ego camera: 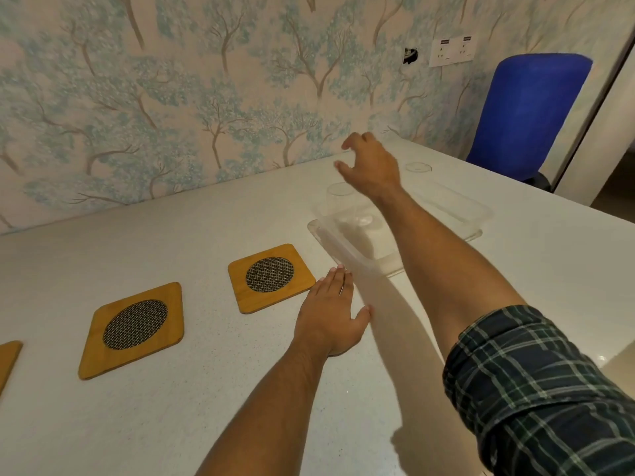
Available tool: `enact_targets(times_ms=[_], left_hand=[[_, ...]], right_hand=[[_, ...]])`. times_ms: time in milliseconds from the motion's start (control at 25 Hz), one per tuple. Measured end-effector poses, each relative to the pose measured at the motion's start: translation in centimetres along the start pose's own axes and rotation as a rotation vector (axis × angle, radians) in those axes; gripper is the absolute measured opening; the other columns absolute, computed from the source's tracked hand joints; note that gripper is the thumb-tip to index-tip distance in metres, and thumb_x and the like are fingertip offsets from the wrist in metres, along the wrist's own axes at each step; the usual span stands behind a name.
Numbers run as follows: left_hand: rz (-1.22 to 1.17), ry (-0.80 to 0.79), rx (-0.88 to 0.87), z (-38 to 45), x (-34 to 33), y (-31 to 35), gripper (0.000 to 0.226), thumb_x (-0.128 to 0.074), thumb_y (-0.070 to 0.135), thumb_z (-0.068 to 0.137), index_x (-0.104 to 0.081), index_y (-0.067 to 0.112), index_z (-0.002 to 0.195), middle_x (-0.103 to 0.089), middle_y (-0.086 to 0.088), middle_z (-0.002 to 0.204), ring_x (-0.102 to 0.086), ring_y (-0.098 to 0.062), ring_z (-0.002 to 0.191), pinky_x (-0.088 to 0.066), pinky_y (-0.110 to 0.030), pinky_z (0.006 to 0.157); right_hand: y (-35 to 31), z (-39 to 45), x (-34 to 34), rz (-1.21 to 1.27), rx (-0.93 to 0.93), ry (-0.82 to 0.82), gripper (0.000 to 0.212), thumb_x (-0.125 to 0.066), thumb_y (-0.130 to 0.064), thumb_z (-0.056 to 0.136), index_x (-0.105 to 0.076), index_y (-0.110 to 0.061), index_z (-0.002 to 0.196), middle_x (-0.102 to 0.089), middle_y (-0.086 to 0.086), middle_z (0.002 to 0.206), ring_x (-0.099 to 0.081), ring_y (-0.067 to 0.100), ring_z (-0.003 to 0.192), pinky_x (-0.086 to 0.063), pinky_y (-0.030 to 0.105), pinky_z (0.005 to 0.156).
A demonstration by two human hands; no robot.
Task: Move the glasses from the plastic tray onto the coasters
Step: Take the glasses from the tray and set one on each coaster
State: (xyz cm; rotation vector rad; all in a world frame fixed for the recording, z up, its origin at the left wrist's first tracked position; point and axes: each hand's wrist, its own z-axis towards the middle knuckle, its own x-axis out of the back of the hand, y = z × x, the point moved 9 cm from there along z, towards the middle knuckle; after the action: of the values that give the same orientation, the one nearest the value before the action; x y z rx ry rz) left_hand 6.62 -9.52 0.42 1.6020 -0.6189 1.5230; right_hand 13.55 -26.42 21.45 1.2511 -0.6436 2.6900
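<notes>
A clear plastic tray (343,249) lies on the white table, right of centre. A clear glass (340,197) stands upright at the tray's far left corner. Another glass rim (418,167) shows farther back, beyond the tray. My right hand (371,163) hovers above and just behind the near glass, fingers spread and curled, holding nothing. My left hand (330,314) lies flat on the table, palm down, between the tray and the nearest wooden coaster (271,278). A second coaster (135,329) lies further left, and the edge of a third coaster (8,359) shows at the frame's left border.
A wallpapered wall (206,97) runs along the table's far edge. A blue chair (525,111) stands past the far right corner. The table's right edge slants down at the right.
</notes>
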Motion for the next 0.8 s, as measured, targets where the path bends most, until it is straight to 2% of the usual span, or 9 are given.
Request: enact_targets(times_ms=[240,440,560,680,800], left_hand=[[0.001,-0.017,0.022,0.2,0.3,-0.6,0.087,-0.026,0.065,0.102,-0.002,0.009,0.164,-0.004,-0.007,0.174,-0.004,-0.022,0.159,-0.007,-0.041,0.129],[-0.03,-0.008,0.013,0.1,0.4,0.0,0.087,-0.029,0.064,0.101,-0.003,0.01,0.165,-0.006,-0.007,0.174,-0.005,-0.022,0.159,-0.009,-0.042,0.128],[-0.049,-0.015,0.011,-0.1,-0.1,0.4,0.088,-0.028,0.065,0.1,-0.002,0.011,0.165,-0.005,-0.006,0.174,-0.006,-0.023,0.159,-0.01,-0.043,0.129],[-0.031,-0.017,0.016,0.0,-0.2,0.3,0.09,-0.018,0.064,0.094,-0.001,0.012,0.165,-0.003,-0.006,0.174,-0.004,-0.022,0.159,-0.004,-0.041,0.129],[-0.066,0.006,0.031,0.1,-0.2,-0.1,0.089,-0.029,0.061,0.095,-0.001,0.013,0.165,-0.004,-0.004,0.174,-0.007,-0.023,0.159,-0.006,-0.038,0.129]], right_hand=[[-1.2,-1.7,-5.8,-0.154,-0.063,-0.178,0.065,-0.059,-0.062,0.091,-0.05,-0.022,0.142,-0.053,0.012,0.141,-0.053,0.033,0.124,-0.045,0.044,0.096],[0.4,-3.1,-7.5,-0.073,-0.174,-0.254,0.079,-0.063,-0.055,0.092,-0.031,-0.02,0.155,-0.034,0.016,0.155,-0.043,0.037,0.135,-0.042,0.048,0.104],[1.5,-4.1,-8.6,-0.077,-0.198,-0.316,0.081,-0.065,-0.049,0.093,-0.025,-0.02,0.157,-0.034,0.016,0.154,-0.043,0.037,0.135,-0.043,0.049,0.102],[1.8,-4.4,-9.4,-0.035,-0.232,-0.33,0.08,-0.068,-0.044,0.091,-0.027,-0.021,0.155,-0.035,0.015,0.151,-0.049,0.037,0.129,-0.047,0.047,0.095],[1.7,-4.4,-9.6,-0.039,-0.263,-0.297,0.078,-0.07,-0.041,0.088,-0.03,-0.021,0.152,-0.038,0.014,0.146,-0.057,0.038,0.118,-0.05,0.043,0.086]])
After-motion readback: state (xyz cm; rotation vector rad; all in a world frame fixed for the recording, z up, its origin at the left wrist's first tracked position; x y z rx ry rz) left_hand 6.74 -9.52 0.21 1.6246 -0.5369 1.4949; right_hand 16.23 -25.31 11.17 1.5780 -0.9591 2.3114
